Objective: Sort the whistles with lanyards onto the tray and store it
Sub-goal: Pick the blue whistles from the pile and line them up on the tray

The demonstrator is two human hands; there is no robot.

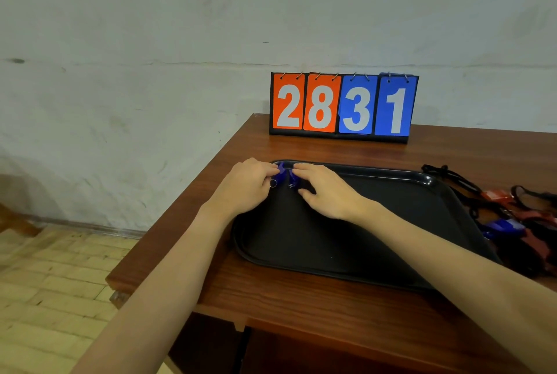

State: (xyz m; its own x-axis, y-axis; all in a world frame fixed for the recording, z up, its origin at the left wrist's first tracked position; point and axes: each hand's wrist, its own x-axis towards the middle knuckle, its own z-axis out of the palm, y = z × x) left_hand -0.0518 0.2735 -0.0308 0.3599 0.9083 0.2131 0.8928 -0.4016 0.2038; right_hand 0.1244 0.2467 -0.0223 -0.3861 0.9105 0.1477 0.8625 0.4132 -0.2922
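Both hands, left hand point(245, 185) and right hand point(324, 189), are pinching blue whistles point(283, 176) at the tray point(391, 176) corner, so I'd line them up neatly there.

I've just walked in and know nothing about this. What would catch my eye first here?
Probably the flip scoreboard against the wall, reading 28 in orange and 31 in blue. Next, the left hand and right hand meeting over blue whistles at the far left corner of the black tray.
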